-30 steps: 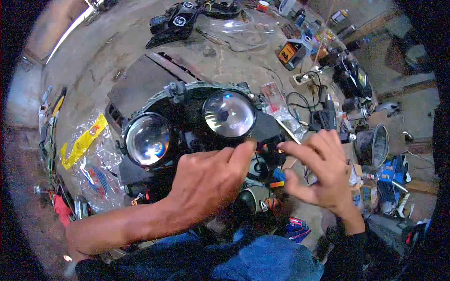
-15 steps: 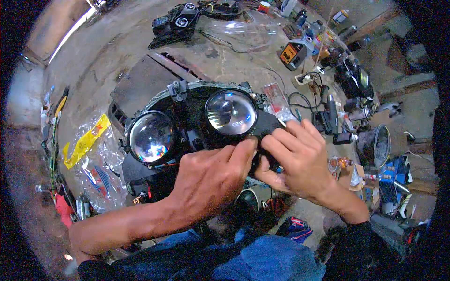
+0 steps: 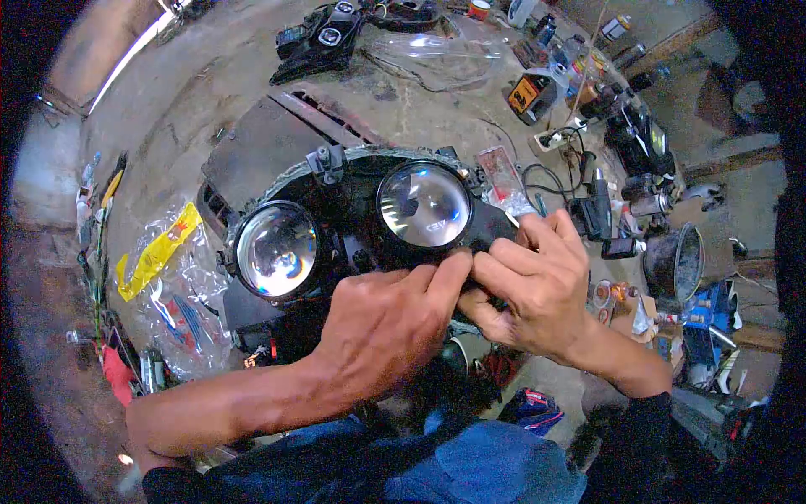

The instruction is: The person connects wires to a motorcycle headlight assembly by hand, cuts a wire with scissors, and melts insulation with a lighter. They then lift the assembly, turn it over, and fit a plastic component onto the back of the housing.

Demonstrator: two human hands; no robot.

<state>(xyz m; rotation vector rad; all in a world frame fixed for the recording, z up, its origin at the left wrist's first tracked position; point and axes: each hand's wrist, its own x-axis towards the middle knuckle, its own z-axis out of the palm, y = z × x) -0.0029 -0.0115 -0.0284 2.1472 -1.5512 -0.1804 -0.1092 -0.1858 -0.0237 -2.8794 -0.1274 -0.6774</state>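
A black headlight housing (image 3: pixel 348 181) lies across my lap, with a left round lens (image 3: pixel 277 250) and a right round lens (image 3: pixel 425 205) facing up. My left hand (image 3: pixel 395 319) rests over its near edge, thumb and index finger pinched just below the right lens. Close beside it, my right hand (image 3: pixel 537 286) has its fingers curled at the housing's right end. The fingertips of both hands nearly meet. What they pinch is too small and too hidden to make out.
On the floor at the left are a clear plastic bag (image 3: pixel 180 311) and a yellow strip (image 3: pixel 159 252). Another black housing (image 3: pixel 323 42) lies at the top. Bottles, an orange-labelled container (image 3: pixel 527 94), a heat gun (image 3: pixel 599 206) and a round metal pot (image 3: pixel 674 262) stand rightward.
The whole view has shifted slightly, with the housing and both hands a little further right. Both hands keep nearly the same pinched pose at the housing's edge.
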